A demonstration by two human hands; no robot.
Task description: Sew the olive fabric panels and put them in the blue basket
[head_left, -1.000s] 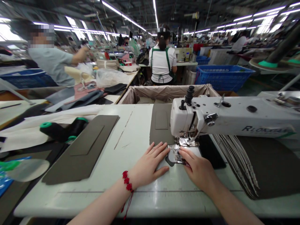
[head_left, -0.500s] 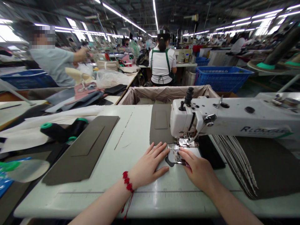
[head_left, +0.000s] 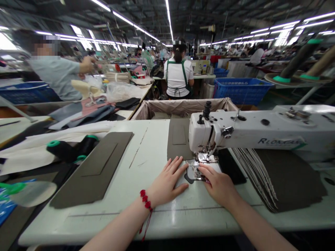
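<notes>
My left hand lies flat on the pale table, fingers spread, its fingertips at the near edge of a grey-brown fabric panel. That panel runs beside the head of a white sewing machine, a stitched or creased rectangle showing on it. My right hand is closed just in front of the needle area, index finger on the metal plate. A small dark reddish bit shows under its fingers; what it is I cannot make out. A dark rounded tab sits between my hands.
More cut grey-brown panels lie at left, near black thread cones. A stack of edged panels stands right of the machine. Behind the table is a cloth-lined bin. Co-workers sit ahead and at left.
The view has shifted slightly, so the machine and the right-hand stack appear a little further left. Both hands keep nearly the same place by the needle area.
</notes>
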